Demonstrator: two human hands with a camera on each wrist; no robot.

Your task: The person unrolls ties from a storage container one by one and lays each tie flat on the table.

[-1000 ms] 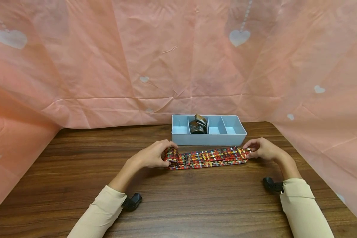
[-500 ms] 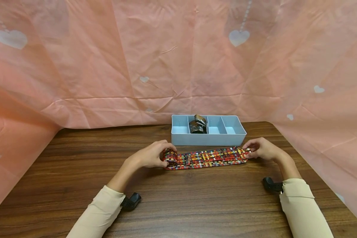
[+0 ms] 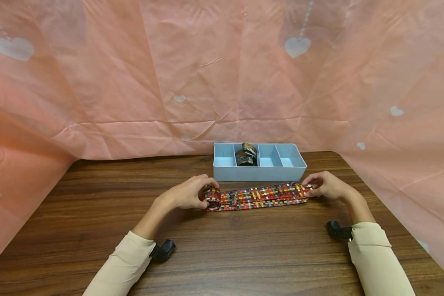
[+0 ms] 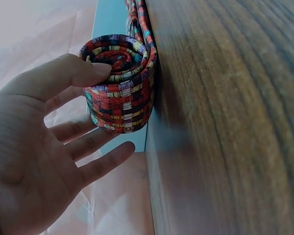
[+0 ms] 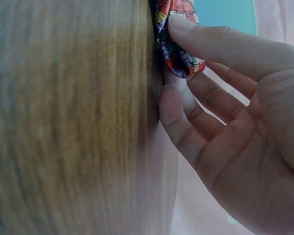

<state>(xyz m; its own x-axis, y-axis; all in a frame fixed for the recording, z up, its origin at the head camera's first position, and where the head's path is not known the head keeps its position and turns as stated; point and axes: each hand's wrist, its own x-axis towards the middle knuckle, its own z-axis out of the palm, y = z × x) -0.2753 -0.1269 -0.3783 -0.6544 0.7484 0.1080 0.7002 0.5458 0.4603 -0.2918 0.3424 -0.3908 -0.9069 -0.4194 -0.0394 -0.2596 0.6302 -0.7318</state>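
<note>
A multicoloured checked necktie (image 3: 260, 196) lies folded lengthwise across the table, with its left end wound into a coil (image 3: 212, 196). My left hand (image 3: 185, 193) grips that coil; in the left wrist view the thumb rests on the spiral edge of the coil (image 4: 121, 105) and the lower fingers spread away from it. At the opposite end, my right hand (image 3: 330, 186) pinches the folded tip of the tie (image 5: 179, 58) between thumb and fingers, close to the tabletop. The fingertips behind the cloth are partly hidden.
Just behind the tie stands a light blue divided box (image 3: 259, 174). One compartment holds a dark brown, shiny coiled strip (image 3: 246, 156). Pink cloth (image 3: 192, 82) with white hearts hangs at the back and sides of the wooden table (image 3: 237, 255).
My left hand and the coil have shifted very slightly left over the second. My right hand keeps its pinch at the same place.
</note>
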